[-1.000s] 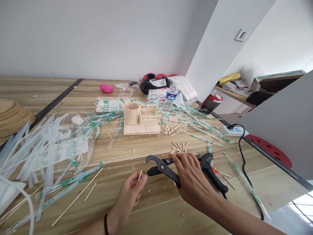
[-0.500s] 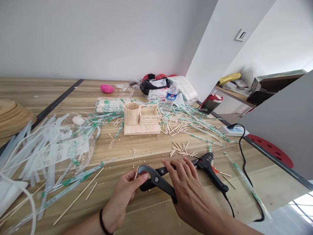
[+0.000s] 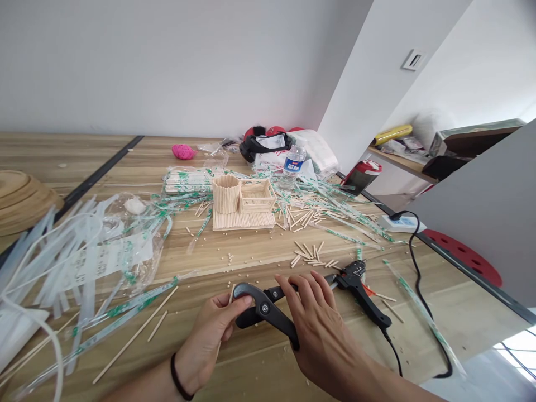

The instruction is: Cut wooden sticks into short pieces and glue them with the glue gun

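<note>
My left hand (image 3: 209,332), a dark band at its wrist, pinches a thin wooden stick (image 3: 231,291) between thumb and fingers. The stick's end sits against the curved jaw of black hand shears (image 3: 265,307); whether the blade touches it I cannot tell. My right hand (image 3: 316,318) is closed around the shears' handles, its palm hiding much of them. Beyond both hands stands a small stick-built model (image 3: 243,221), with a round cup (image 3: 226,195) and an open square box (image 3: 257,195) on a flat base. Short cut sticks (image 3: 310,254) lie ahead of my right hand.
A black glue gun (image 3: 360,296) with its cord lies to the right, near a power strip (image 3: 402,223). Plastic wrappers and clear glue sticks (image 3: 90,262) cover the left side. A water bottle (image 3: 293,166), pink yarn (image 3: 183,152) and bundled sticks (image 3: 186,182) stand farther back.
Both hands and the shears have shifted very slightly to the left. The grip on the stick and the shears looks the same.
</note>
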A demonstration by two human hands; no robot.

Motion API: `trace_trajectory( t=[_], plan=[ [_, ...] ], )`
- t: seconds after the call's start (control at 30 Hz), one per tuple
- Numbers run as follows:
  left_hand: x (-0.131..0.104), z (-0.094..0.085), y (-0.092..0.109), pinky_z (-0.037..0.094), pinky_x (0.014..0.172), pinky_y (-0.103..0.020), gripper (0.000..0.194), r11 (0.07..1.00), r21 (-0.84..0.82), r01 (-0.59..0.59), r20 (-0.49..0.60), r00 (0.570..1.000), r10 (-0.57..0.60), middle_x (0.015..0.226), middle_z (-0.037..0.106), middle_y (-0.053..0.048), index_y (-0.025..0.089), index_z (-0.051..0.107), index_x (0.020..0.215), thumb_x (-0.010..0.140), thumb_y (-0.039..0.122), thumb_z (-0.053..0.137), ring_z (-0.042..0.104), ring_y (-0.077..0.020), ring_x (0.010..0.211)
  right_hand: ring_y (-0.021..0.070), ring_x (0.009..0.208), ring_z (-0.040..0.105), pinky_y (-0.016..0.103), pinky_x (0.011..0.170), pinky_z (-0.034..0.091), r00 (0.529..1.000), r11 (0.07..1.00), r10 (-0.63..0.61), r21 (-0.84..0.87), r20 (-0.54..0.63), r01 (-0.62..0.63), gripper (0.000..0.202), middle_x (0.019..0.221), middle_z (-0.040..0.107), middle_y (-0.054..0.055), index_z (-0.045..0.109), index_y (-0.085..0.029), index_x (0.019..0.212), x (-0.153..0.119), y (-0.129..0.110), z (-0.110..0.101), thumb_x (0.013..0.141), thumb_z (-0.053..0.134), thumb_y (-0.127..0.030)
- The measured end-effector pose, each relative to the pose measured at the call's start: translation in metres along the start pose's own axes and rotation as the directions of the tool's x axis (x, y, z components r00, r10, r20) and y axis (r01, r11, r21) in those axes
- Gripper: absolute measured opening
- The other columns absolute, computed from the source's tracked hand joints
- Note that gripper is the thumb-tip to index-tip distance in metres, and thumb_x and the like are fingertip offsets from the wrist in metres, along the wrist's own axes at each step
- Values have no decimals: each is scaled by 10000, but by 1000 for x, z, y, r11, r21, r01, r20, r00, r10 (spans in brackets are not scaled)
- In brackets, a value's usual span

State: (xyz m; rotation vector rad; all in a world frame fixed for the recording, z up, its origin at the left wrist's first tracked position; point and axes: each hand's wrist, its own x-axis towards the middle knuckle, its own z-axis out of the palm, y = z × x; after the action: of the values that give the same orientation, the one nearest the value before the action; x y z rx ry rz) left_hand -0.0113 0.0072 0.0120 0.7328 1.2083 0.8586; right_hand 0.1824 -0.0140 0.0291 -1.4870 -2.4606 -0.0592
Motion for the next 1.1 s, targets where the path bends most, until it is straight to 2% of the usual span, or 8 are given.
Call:
trace_trajectory(
  t=[0.2, 0.37, 0.53, 0.63, 0.8, 0.9, 1.0, 1.1],
  plan=[
    [1, -2, -1, 119, 431, -250, 296, 995, 97, -28, -8, 1000, 29, 541, 414, 71, 166, 712, 707, 663, 457, 731, 186, -83, 455, 328, 1165, 426, 558, 1095, 222, 1000, 999, -8, -53, -20, 7, 779, 1184, 500, 164, 411, -60, 1358, 2, 7, -4, 588, 523, -22],
    [3, -4, 6, 287, 532, -247, 218, 955, 249, -160, -57, 982, 179, 642, 548, 28, 186, 731, 707, 651, 395, 749, 421, -129, 568, 320, 1121, 447, 556, 1071, 265, 997, 992, 43, -120, -61, -50, 756, 1140, 507, 158, 417, -66, 1332, 2, 19, -11, 584, 511, -12],
    [11, -10, 12, 355, 641, -277, 152, 876, 394, -277, -32, 949, 314, 732, 558, -2, 196, 758, 707, 659, 336, 722, 515, -190, 691, 314, 1082, 468, 550, 1060, 278, 994, 984, 82, -150, -66, -92, 728, 1110, 517, 157, 427, -69, 1312, -2, 29, -14, 591, 518, -26],
    [16, -13, 13, 387, 707, -303, 160, 841, 448, -304, -14, 938, 346, 779, 588, -26, 205, 764, 747, 680, 325, 683, 556, -230, 779, 321, 1083, 464, 547, 1051, 283, 994, 982, 90, -158, -69, -100, 720, 1112, 516, 159, 436, -65, 1301, -5, 34, -14, 588, 524, -29],
    [17, -15, 18, 392, 704, -325, 215, 809, 503, -306, 4, 936, 352, 783, 603, -40, 195, 763, 819, 747, 346, 627, 553, -243, 767, 324, 1071, 482, 548, 1024, 301, 990, 985, 124, -111, -71, -132, 693, 1113, 541, 167, 452, -67, 1285, -5, 40, -15, 596, 516, -28],
    [10, -14, 19, 394, 758, -328, 276, 805, 497, -323, 40, 935, 351, 870, 620, -46, 213, 749, 928, 835, 372, 544, 554, -245, 842, 300, 1056, 520, 480, 950, 387, 975, 974, 213, 71, 60, -217, 659, 1115, 578, 136, 481, -133, 1260, -4, 36, -24, 608, 507, -45],
    [0, -12, 14, 388, 738, -302, 345, 837, 449, -313, 87, 948, 307, 984, 626, -48, 238, 703, 996, 919, 419, 420, 539, -231, 889, 208, 836, 606, 313, 742, 465, 904, 873, 265, 315, 335, -372, 483, 913, 651, 35, 577, -208, 1074, -1, 24, -35, 628, 478, -50],
    [-9, -8, 6, 379, 680, -281, 371, 883, 384, -271, 139, 962, 235, 940, 622, -41, 233, 653, 951, 946, 463, 363, 527, -218, 869, 148, 586, 537, 239, 536, 378, 828, 784, 231, 406, 510, -469, 268, 662, 596, -36, 591, -216, 820, 1, 8, -40, 642, 461, -64]
  ],
)
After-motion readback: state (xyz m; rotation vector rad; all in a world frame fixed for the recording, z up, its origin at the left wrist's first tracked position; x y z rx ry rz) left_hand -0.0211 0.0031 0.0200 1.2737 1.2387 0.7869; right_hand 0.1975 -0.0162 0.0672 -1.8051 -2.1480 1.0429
